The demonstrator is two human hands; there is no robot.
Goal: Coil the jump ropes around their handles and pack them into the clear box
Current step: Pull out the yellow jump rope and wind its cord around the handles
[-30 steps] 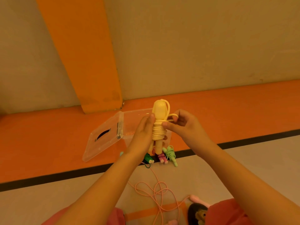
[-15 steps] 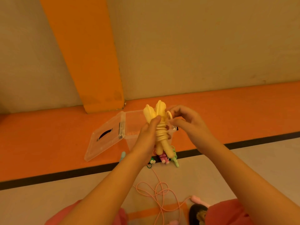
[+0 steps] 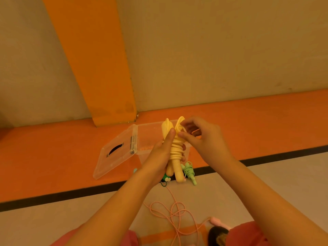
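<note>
My left hand (image 3: 159, 153) grips the yellow jump rope (image 3: 175, 151), its two handles held upright side by side with the cord coiled round their middle. My right hand (image 3: 200, 139) pinches the last loop of yellow cord at the handles' tops. Behind them stands the clear box (image 3: 147, 139) on the orange floor, its lid (image 3: 115, 153) hinged open to the left. A green coiled rope (image 3: 189, 172) lies in front of the box. A pink rope (image 3: 170, 210) lies loose on the floor between my arms, one pink handle (image 3: 217, 221) near my right knee.
A dark green handle (image 3: 166, 178) peeks out below my left hand. A black line (image 3: 53, 197) separates the orange floor strip from the pale floor. An orange pillar (image 3: 99, 68) rises against the wall behind the box. A dark object (image 3: 217, 235) sits by my right knee.
The two yellow handles have spread slightly at the top. My right hand has risen and works the cord's end loop over the handle tips; the left hand keeps its grip.
</note>
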